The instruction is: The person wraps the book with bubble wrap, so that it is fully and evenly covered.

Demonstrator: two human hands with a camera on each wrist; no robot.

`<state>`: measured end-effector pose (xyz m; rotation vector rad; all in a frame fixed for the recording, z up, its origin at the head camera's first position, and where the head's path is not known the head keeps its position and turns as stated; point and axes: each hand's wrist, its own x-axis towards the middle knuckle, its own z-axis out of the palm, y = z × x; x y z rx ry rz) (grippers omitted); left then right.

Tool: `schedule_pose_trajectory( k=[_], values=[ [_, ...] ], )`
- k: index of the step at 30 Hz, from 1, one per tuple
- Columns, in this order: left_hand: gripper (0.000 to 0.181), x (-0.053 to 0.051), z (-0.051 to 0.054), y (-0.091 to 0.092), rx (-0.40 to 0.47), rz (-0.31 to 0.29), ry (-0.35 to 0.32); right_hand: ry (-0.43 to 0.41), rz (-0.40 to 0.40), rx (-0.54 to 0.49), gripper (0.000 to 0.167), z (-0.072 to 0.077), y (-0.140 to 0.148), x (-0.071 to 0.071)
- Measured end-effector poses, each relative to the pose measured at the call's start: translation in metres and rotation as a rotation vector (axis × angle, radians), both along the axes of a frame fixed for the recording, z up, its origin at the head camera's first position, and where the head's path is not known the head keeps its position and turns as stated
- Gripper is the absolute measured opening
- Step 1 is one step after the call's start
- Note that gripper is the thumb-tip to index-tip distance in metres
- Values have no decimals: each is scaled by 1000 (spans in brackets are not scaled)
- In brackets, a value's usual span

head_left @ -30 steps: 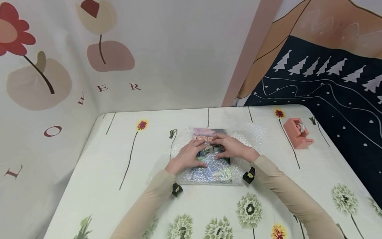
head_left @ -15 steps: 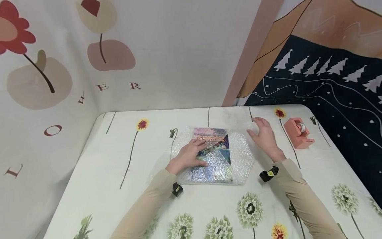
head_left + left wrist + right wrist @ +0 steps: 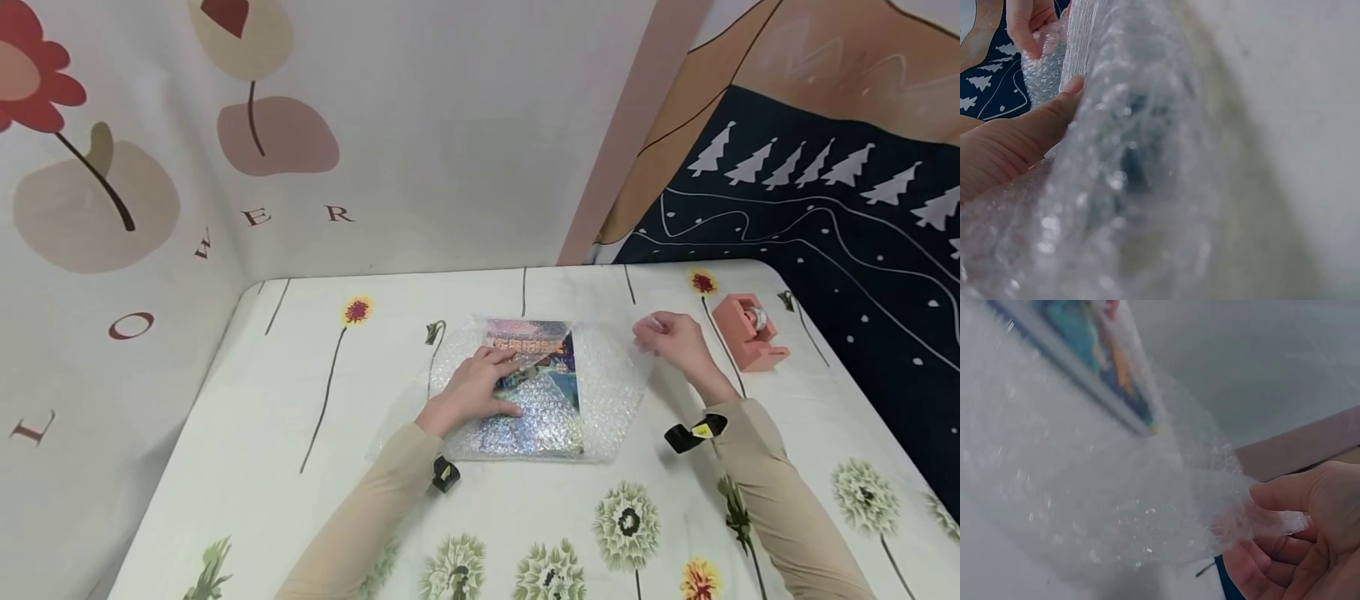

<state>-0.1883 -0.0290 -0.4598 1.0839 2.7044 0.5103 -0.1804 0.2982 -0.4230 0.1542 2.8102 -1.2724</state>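
A flat book [image 3: 566, 367] with a colourful cover lies on the table, partly covered by clear bubble wrap [image 3: 611, 400]. My left hand [image 3: 472, 393] rests on the wrapped book with its fingers spread; in the left wrist view its thumb [image 3: 1041, 128] lies along the bubble wrap [image 3: 1135, 200]. To the right of the book, my right hand [image 3: 675, 340] pinches the edge of the wrap between thumb and curled fingers. The right wrist view shows the wrap [image 3: 1085, 506] stretching from the book's corner [image 3: 1141, 422] to the right hand [image 3: 1297, 531].
A coral-pink tape dispenser [image 3: 750, 337] with a roll of tape stands at the table's back right, beyond my right hand. The table [image 3: 247, 433] has a white flowered cover. Printed cloths hang behind it and along its sides.
My right hand has left the book's top, moved right, and taken hold of the wrap's right edge, lifting it a little. My left hand has stayed in place.
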Motion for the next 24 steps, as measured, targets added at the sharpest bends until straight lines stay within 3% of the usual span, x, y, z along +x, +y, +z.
schedule_pose_trajectory(
  k=[10,24],
  values=[
    [83,0,-1,0,-6,6,14,-24,65,-196,31,20,-33,-9],
    [83,1,0,0,-27,18,10,-47,147,-258,21,25,-91,-38]
  ],
)
